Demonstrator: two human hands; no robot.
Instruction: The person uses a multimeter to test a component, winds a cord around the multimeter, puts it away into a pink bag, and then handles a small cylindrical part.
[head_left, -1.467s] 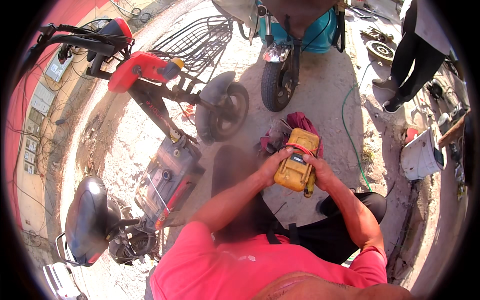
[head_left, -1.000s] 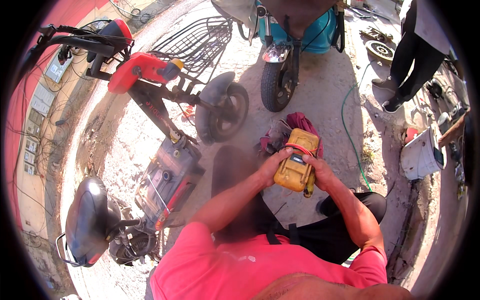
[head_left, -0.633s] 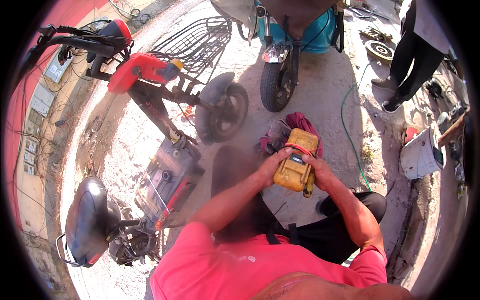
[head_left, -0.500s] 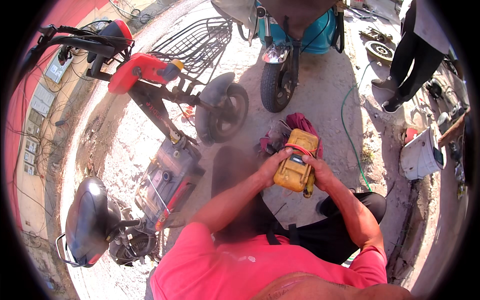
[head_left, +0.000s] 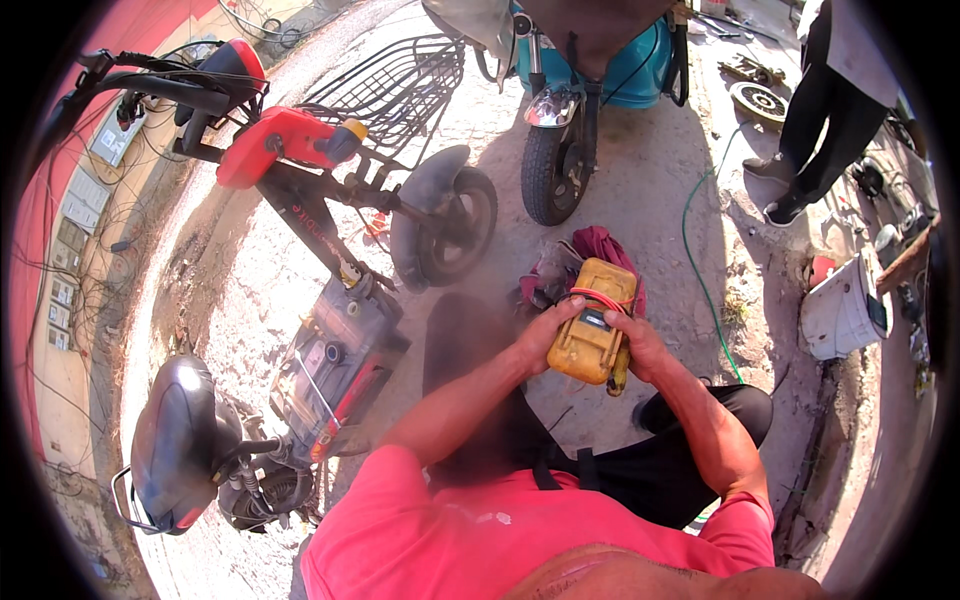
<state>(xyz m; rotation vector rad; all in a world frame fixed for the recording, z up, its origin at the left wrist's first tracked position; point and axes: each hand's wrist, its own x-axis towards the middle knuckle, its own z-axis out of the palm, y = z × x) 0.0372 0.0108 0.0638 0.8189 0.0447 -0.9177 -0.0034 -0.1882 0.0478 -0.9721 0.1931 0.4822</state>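
A worn yellow multimeter (head_left: 580, 352) is held between my two hands above the ground in front of me, its back side up. Red lead wire (head_left: 603, 298) is wound across its upper half. My left hand (head_left: 540, 338) grips one long side, thumb near the wire. On the opposite side my right hand (head_left: 642, 342) is closed round the edge, its thumb resting close to the dark middle part. Most fingers of both hands are hidden beneath the case. A dark red cloth bag (head_left: 598, 243) lies on the ground just beyond the multimeter.
To the left stands a red and black electric scooter (head_left: 275, 148) with its deck box exposed. A teal scooter (head_left: 640, 75) is parked ahead. A green hose (head_left: 690, 230) runs along the right, near a white bucket (head_left: 835, 315). A person in black trousers (head_left: 825, 115) stands at the far right.
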